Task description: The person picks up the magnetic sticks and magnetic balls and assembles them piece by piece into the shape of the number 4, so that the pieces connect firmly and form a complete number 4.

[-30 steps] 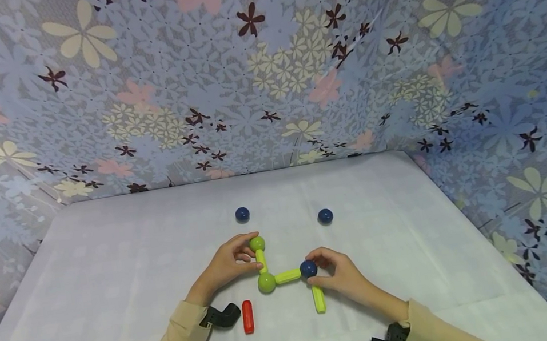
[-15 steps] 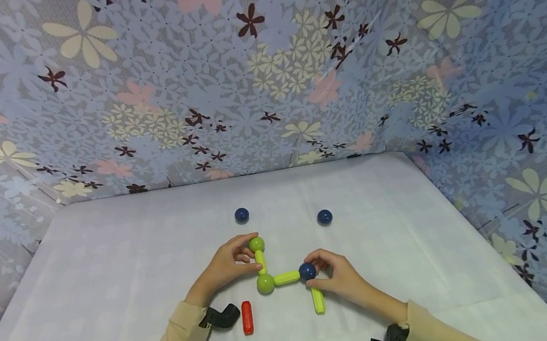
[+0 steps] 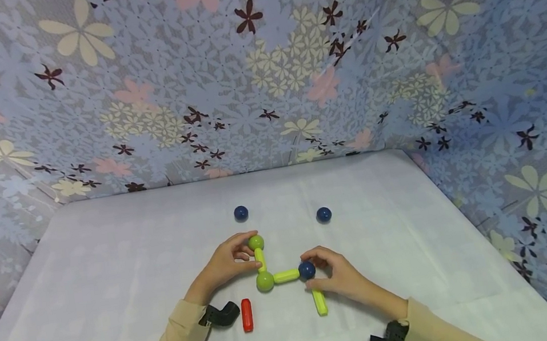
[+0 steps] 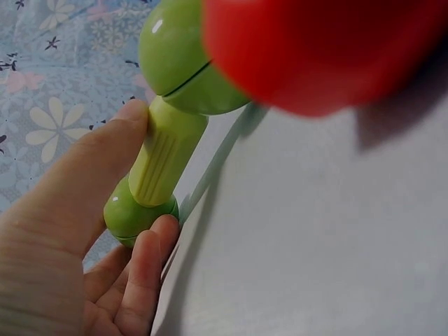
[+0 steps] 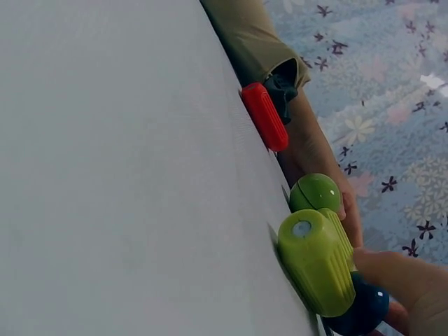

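My left hand (image 3: 224, 266) holds an upright run of toy building pieces: a far green ball (image 3: 256, 242), a yellow-green stick (image 3: 260, 260) and a near green ball (image 3: 264, 281). In the left wrist view the thumb presses by this stick (image 4: 161, 154) and the fingertips touch the far ball. A second yellow-green stick (image 3: 286, 276) runs rightward from the near ball to a dark blue ball (image 3: 307, 270). My right hand (image 3: 336, 270) pinches that blue ball. From it a third yellow-green stick (image 5: 315, 262) extends toward me, its free end showing a grey disc.
A loose red stick (image 3: 247, 315) lies right of the left wrist's black camera mount (image 3: 222, 315). Two more blue balls, one on the left (image 3: 241, 213) and one on the right (image 3: 324, 214), sit farther back on the white tabletop (image 3: 132, 241). Floral cloth (image 3: 221, 85) hangs behind.
The free end of the third stick has swung slightly rightward below the blue ball. Both hands keep their holds and have hardly moved.
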`<control>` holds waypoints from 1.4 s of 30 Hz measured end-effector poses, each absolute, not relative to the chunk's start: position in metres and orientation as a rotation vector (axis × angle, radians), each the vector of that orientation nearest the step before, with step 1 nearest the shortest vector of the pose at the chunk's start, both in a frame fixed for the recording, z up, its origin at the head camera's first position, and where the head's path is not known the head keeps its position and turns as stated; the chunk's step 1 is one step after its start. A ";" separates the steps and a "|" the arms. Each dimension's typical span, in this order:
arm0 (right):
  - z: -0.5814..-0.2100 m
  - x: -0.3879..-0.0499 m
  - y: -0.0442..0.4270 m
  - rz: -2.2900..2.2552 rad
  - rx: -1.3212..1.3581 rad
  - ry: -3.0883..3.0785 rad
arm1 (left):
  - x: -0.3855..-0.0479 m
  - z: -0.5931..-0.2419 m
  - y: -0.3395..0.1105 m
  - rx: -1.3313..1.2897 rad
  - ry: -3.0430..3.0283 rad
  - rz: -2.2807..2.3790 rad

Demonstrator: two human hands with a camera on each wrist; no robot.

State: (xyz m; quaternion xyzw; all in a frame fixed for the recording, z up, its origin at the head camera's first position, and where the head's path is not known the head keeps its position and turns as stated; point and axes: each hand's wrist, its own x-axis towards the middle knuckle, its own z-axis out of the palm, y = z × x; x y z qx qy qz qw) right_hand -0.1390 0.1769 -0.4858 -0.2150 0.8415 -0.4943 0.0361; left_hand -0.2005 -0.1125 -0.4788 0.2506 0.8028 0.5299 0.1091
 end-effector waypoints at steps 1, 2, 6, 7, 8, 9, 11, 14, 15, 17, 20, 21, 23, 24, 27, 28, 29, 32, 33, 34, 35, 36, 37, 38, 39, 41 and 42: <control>-0.485 -0.140 0.177 -1.527 -0.667 2.589 | -0.203 -0.483 -0.113 0.736 2.362 1.559; -0.485 -0.140 0.177 -1.537 -0.673 2.593 | -0.204 -0.483 -0.113 0.733 2.364 1.556; -0.480 -0.139 0.177 -1.573 -0.656 2.589 | -0.205 -0.482 -0.113 0.733 2.372 1.558; -0.479 -0.138 0.178 -1.582 -0.653 2.589 | -0.205 -0.482 -0.113 0.735 2.370 1.559; -0.479 -0.137 0.178 -1.590 -0.650 2.595 | -0.205 -0.482 -0.113 0.736 2.368 1.558; -0.479 -0.137 0.178 -1.596 -0.660 2.614 | -0.205 -0.482 -0.112 0.735 2.367 1.557; -0.479 -0.134 0.180 -1.617 -0.656 2.652 | -0.205 -0.483 -0.111 0.736 2.363 1.555; -0.479 -0.127 0.183 -1.645 -0.632 2.710 | -0.206 -0.484 -0.111 0.740 2.366 1.550; -0.479 -0.124 0.185 -1.650 -0.621 2.722 | -0.206 -0.484 -0.112 0.743 2.367 1.550; -0.479 -0.118 0.187 -1.659 -0.584 2.709 | -0.206 -0.483 -0.113 0.745 2.369 1.554; -0.481 -0.109 0.189 -1.660 -0.576 2.672 | -0.206 -0.480 -0.115 0.741 2.369 1.563; -0.481 -0.106 0.189 -1.662 -0.595 2.658 | -0.206 -0.479 -0.116 0.737 2.367 1.566; -0.482 -0.102 0.189 -1.656 -0.668 2.642 | -0.206 -0.478 -0.116 0.729 2.369 1.568; -0.482 -0.101 0.189 -1.643 -0.720 2.641 | -0.206 -0.478 -0.116 0.724 2.373 1.567; -0.483 -0.098 0.188 -1.562 -0.853 2.670 | -0.207 -0.480 -0.116 0.717 2.378 1.573; -0.483 -0.098 0.189 -1.525 -0.882 2.688 | -0.207 -0.480 -0.115 0.712 2.376 1.575; -0.484 -0.097 0.189 -1.489 -0.898 2.702 | -0.207 -0.481 -0.115 0.714 2.376 1.575; -0.485 -0.093 0.190 -1.408 -0.883 2.734 | -0.205 -0.484 -0.114 0.712 2.369 1.569; -0.485 -0.092 0.190 -1.393 -0.869 2.737 | -0.205 -0.485 -0.114 0.713 2.367 1.565; -0.485 -0.090 0.190 -1.385 -0.855 2.736 | -0.205 -0.486 -0.114 0.712 2.369 1.562; -0.485 -0.089 0.191 -1.383 -0.839 2.732 | -0.204 -0.487 -0.114 0.714 2.372 1.560; -0.485 -0.089 0.191 -1.383 -0.826 2.730 | -0.204 -0.488 -0.113 0.712 2.372 1.561; -0.485 -0.088 0.191 -1.388 -0.818 2.731 | -0.204 -0.488 -0.113 0.712 2.371 1.564; -0.486 -0.088 0.191 -1.397 -0.807 2.726 | -0.204 -0.489 -0.113 0.714 2.372 1.566; -0.486 -0.087 0.191 -1.409 -0.800 2.720 | -0.204 -0.489 -0.112 0.714 2.371 1.567; -0.486 -0.088 0.191 -1.443 -0.804 2.706 | -0.203 -0.488 -0.113 0.715 2.370 1.568; -0.486 -0.089 0.192 -1.465 -0.802 2.691 | -0.203 -0.487 -0.113 0.715 2.370 1.564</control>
